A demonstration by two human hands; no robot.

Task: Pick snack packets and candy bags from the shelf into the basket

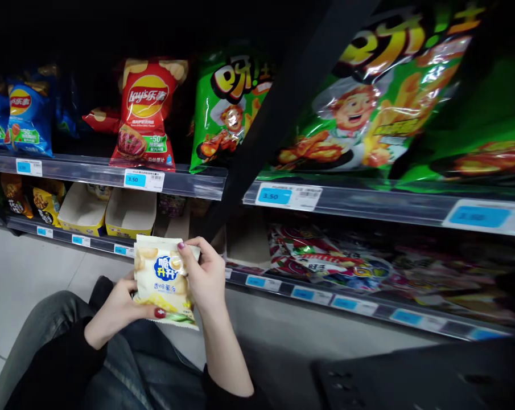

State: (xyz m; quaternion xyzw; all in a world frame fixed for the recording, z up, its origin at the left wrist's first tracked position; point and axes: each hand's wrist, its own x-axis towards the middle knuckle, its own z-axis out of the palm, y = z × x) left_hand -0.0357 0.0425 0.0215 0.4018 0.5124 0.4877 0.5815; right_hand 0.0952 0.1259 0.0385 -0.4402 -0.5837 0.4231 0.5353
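A small cream-coloured snack bag point(165, 290) with a blue logo is held upright over my lap, its printed front towards me. My left hand point(123, 304) is closed on its lower left side, the thumb lying across the lower front. At the upper right corner my right hand point(206, 276) grips it, thumb on the front and fingers behind. A second bag edge seems to show behind the top, but I cannot tell for certain. Just beyond the bag, on the low shelf, stand two open cardboard display boxes point(131, 210) with yellow-and-blue outsides.
The upper shelf carries a red chip bag point(145, 114), blue chip bags point(30, 119) and large green snack bags point(351, 114). A dark upright post point(257, 131) divides the shelving. Flat colourful packets point(308, 250) lie on the lower right shelf. A dark panel point(411, 376) juts in at the lower right.
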